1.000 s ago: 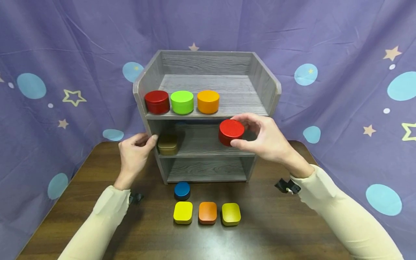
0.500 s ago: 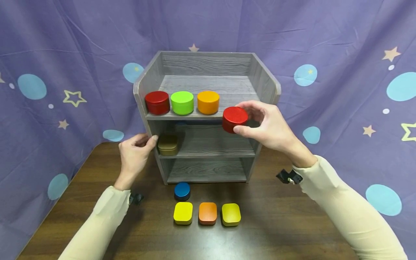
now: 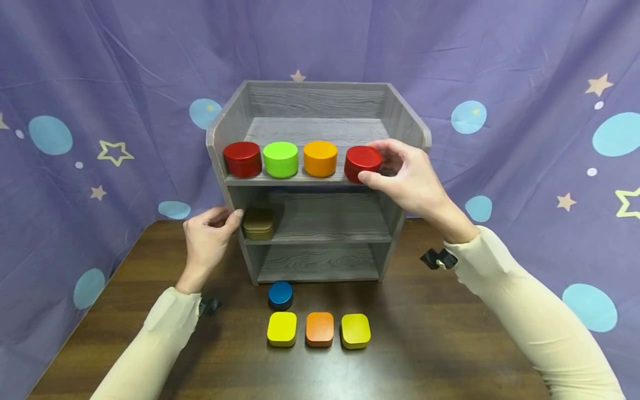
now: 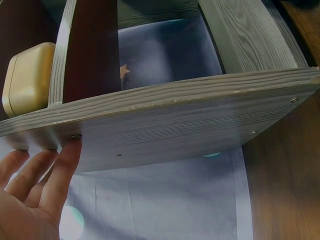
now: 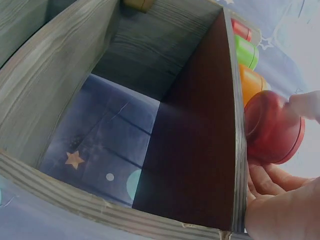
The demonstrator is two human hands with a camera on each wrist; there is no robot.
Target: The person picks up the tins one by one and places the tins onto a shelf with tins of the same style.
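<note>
My right hand [image 3: 415, 180] grips a round red tin [image 3: 362, 163] between thumb and fingers, at the front of the top level of a grey wooden shelf [image 3: 330, 219]. In the right wrist view the same red tin [image 5: 272, 127] is beside the top board's edge; whether it bears on the board I cannot tell. To its left stand an orange tin [image 3: 320, 159], a green tin [image 3: 281, 160] and a dark red tin [image 3: 242, 160]. My left hand [image 3: 207, 241] touches the shelf's left side; its fingers [image 4: 61, 175] press the side panel in the left wrist view.
A square gold tin [image 3: 258, 224] sits at the left of the middle level. On the wooden table [image 3: 425, 333] before the shelf are a round blue tin [image 3: 280, 295] and square yellow [image 3: 282, 329], orange [image 3: 320, 329] and darker yellow [image 3: 355, 331] tins. A purple curtain [image 3: 320, 39] hangs behind.
My right hand has raised the red tin from in front of the middle level to the top level, slightly rightward, alongside the orange tin. The left hand has stayed on the shelf's side.
</note>
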